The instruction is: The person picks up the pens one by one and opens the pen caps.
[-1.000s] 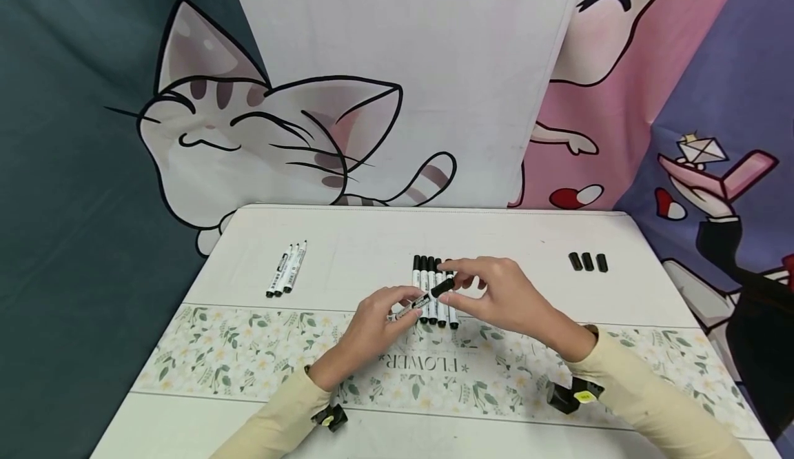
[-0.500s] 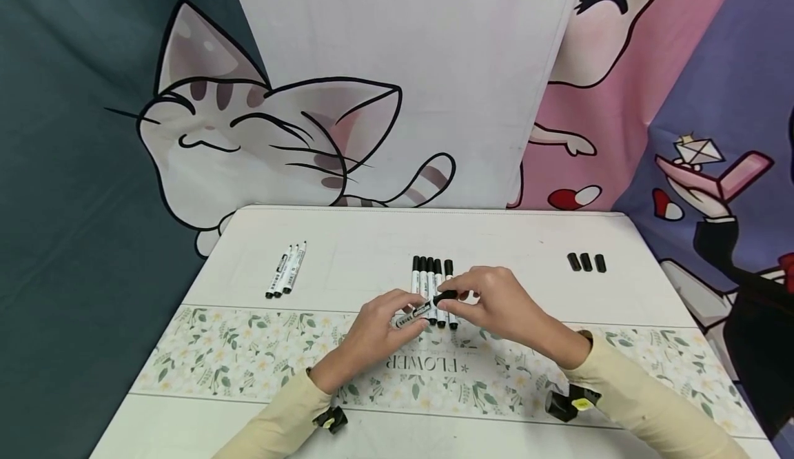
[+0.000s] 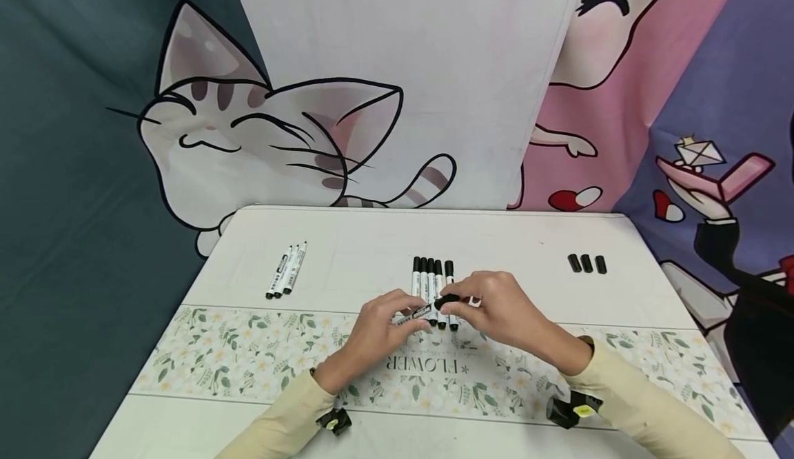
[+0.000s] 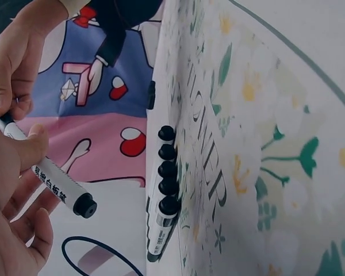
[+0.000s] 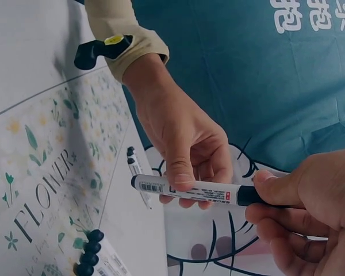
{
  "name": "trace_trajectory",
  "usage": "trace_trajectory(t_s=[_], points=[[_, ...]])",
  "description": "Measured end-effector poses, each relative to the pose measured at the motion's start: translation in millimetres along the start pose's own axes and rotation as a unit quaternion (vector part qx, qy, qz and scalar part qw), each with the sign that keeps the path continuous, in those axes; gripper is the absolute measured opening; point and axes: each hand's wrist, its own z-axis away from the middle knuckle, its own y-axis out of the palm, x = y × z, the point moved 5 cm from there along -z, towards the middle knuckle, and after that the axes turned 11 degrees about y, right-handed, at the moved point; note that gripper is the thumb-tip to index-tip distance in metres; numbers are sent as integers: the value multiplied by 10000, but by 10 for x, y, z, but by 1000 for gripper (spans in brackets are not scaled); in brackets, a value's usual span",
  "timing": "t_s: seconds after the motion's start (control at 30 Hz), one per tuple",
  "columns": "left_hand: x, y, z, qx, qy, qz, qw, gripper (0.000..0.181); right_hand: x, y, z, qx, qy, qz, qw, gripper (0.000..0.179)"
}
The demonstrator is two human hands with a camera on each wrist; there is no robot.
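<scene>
My left hand (image 3: 375, 321) holds the white barrel of a whiteboard marker (image 5: 207, 190) between thumb and fingers. My right hand (image 3: 496, 304) pinches the black cap (image 5: 248, 196) at the marker's other end, and the cap meets the barrel. In the left wrist view the marker's black tail end (image 4: 84, 205) points out past the left hand. Below the hands, a row of capped markers (image 3: 424, 276) lies side by side on the table, partly hidden by the fingers. One marker (image 3: 449, 274) lies slightly apart at the row's right end.
Three uncapped markers (image 3: 287, 271) lie together on the left of the white table (image 3: 360, 238). Three loose black caps (image 3: 586, 263) stand apart on the right. A floral band (image 3: 248, 355) crosses the table, and a printed cat curtain (image 3: 260, 142) hangs behind.
My right hand has moved slightly down and toward me, its raised forefinger closing onto the cap. The held marker lies flatter. My left hand has barely moved.
</scene>
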Motion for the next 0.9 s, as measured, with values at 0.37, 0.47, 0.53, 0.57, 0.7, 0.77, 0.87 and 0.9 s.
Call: trace_trajectory(t_s=[0.37,0.47,0.53,0.57,0.7,0.77,0.87,0.9], points=[[-2,29,-26,88,-45,162,9998,31,-2,15,13,-191,-359,-41,9992,18],[-4,30,-34,109,-44,156,9998,30,-11,21,21,-216,-380,-31,9990,19],[-1,33,-38,113,-39,175,9998,30,-18,23,26,-226,-386,-44,9990,19],[1,35,-39,119,-36,182,9998,30,-21,23,28,-231,-402,-52,9989,19],[15,48,-24,158,-22,295,9994,29,-19,13,38,-288,-538,-31,9981,18],[20,45,-12,144,-53,343,9993,29,-18,0,39,-320,-550,-39,9980,19],[21,28,-7,96,-98,395,9991,29,-21,-26,34,-321,-390,-104,9987,20],[24,20,-10,81,-109,402,9991,30,-23,-34,32,-311,-323,-115,9989,21]])
